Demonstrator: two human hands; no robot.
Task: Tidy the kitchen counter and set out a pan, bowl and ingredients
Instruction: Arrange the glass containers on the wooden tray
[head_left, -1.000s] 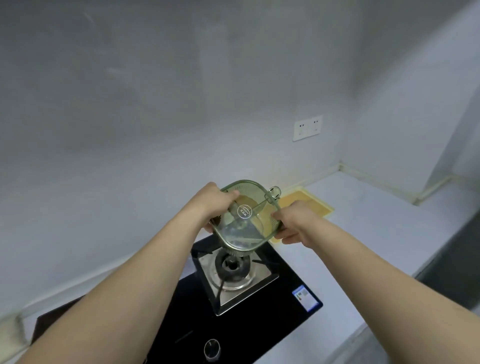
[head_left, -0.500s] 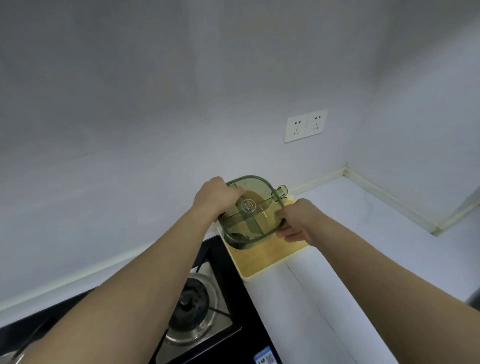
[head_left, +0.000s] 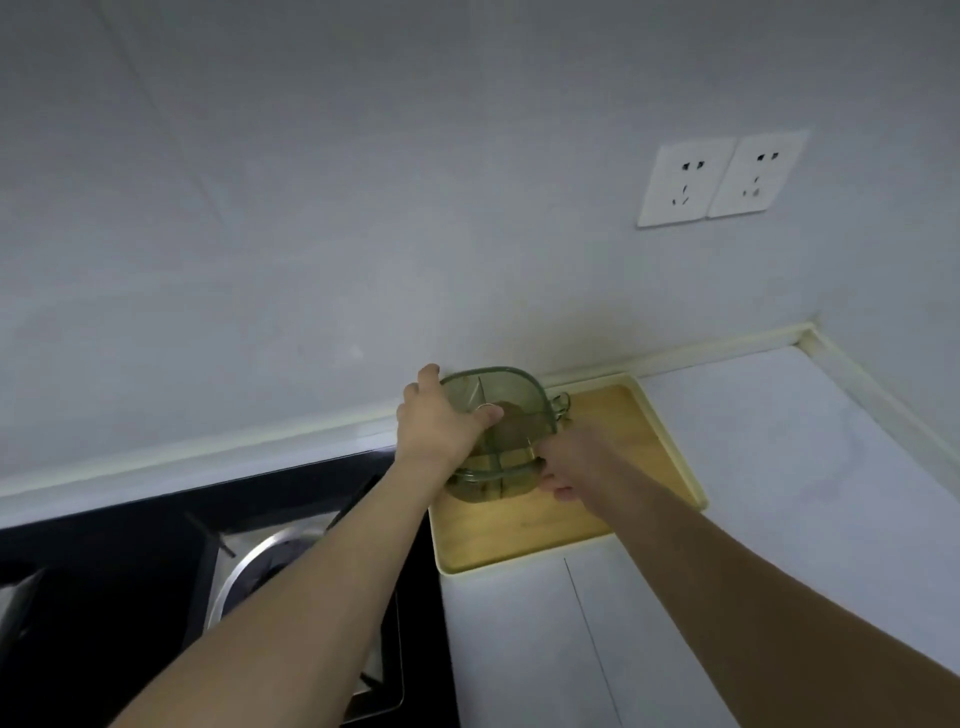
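A clear green container (head_left: 511, 410) with inner dividers and a small loop handle at its right sits at the back left corner of a wooden tray (head_left: 618, 452), close to the wall. My left hand (head_left: 436, 421) grips its left rim, thumb over the top. From the front right, my right hand (head_left: 566, 462) holds the near edge, fingers curled under it. Whether the container's base touches the tray is hidden by my hands.
A black gas hob (head_left: 130, 571) with a steel burner ring (head_left: 249, 566) lies left of the tray. White counter (head_left: 779, 493) stretches right and forward. Two wall sockets (head_left: 719, 179) sit above. A raised sealing strip runs along the wall and corner.
Both hands carried the green container from above the burner rightward and down onto the wooden tray's back left corner. My view shifted right and closer to the wall.
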